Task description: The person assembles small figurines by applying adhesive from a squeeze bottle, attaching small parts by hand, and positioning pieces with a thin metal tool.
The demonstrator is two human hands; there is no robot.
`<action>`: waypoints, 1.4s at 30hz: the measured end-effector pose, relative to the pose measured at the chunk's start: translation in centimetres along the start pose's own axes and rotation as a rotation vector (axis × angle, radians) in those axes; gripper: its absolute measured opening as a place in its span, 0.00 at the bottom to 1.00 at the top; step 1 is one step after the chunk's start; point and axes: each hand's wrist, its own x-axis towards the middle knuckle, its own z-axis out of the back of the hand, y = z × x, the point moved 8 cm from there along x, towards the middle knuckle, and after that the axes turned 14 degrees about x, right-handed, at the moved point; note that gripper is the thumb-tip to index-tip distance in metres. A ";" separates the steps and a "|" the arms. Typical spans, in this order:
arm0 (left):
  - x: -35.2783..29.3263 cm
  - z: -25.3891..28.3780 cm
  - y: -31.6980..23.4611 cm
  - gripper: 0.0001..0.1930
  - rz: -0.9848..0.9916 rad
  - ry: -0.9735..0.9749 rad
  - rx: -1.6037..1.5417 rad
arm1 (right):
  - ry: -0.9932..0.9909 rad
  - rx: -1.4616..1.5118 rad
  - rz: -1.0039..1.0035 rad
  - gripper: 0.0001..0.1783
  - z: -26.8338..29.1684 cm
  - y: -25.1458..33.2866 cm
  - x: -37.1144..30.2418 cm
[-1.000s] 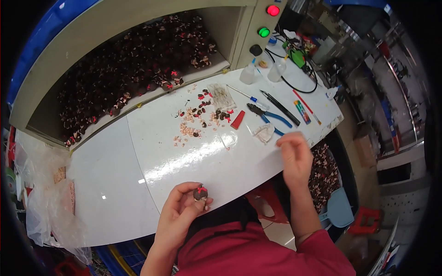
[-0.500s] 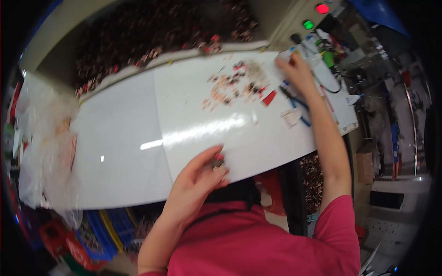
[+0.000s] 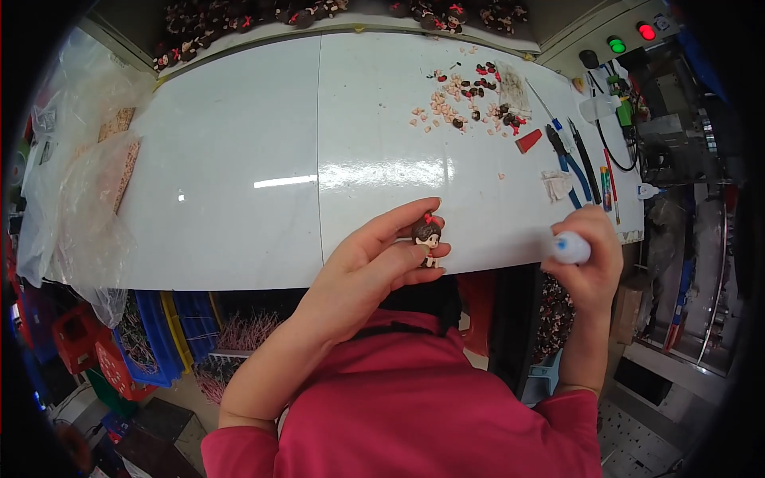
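Note:
Between the thumb and fingers of my left hand (image 3: 362,263) is a small figurine (image 3: 428,233) with dark brown hair and a red bow. It is held over the table's front edge, its face toward me. My right hand (image 3: 599,253) is closed around a small white squeeze bottle (image 3: 571,248) with a blue tip, to the right of the figurine and apart from it. The bottle is slightly blurred. Small loose pieces (image 3: 446,103), pale, dark brown and red, lie scattered on the white table (image 3: 231,215) toward the back right.
Blue-handled pliers (image 3: 575,171), a red wedge-shaped piece (image 3: 528,141), a crumpled white scrap (image 3: 556,186) and a stained cloth (image 3: 514,89) lie at the right. Many finished-looking figurines (image 3: 239,24) fill the shelf at the back. Clear plastic bags (image 3: 80,175) cover the left end.
My right hand has come from the table's far right toward its front edge, now with the bottle in it. My left hand has moved right, and the figurine shows more clearly. The view has shifted.

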 end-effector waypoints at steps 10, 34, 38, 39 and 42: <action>-0.3 -0.4 0.2 0.31 -0.074 0.024 0.060 | 0.244 -0.093 0.046 0.23 -3.5 1.0 0.9; -0.4 -0.4 0.6 0.31 -0.055 0.038 0.099 | 0.303 -0.171 0.054 0.22 -4.6 1.0 1.0; -0.2 -0.5 0.4 0.30 -0.081 0.039 0.191 | 0.332 -0.263 0.143 0.21 -4.7 2.2 1.5; -0.1 -0.4 0.3 0.30 -0.081 0.038 0.190 | 0.333 -0.263 0.142 0.21 -4.6 2.4 1.7; 0.1 -0.5 0.2 0.30 -0.079 0.057 0.175 | 0.350 -0.332 0.179 0.21 -4.7 2.9 2.0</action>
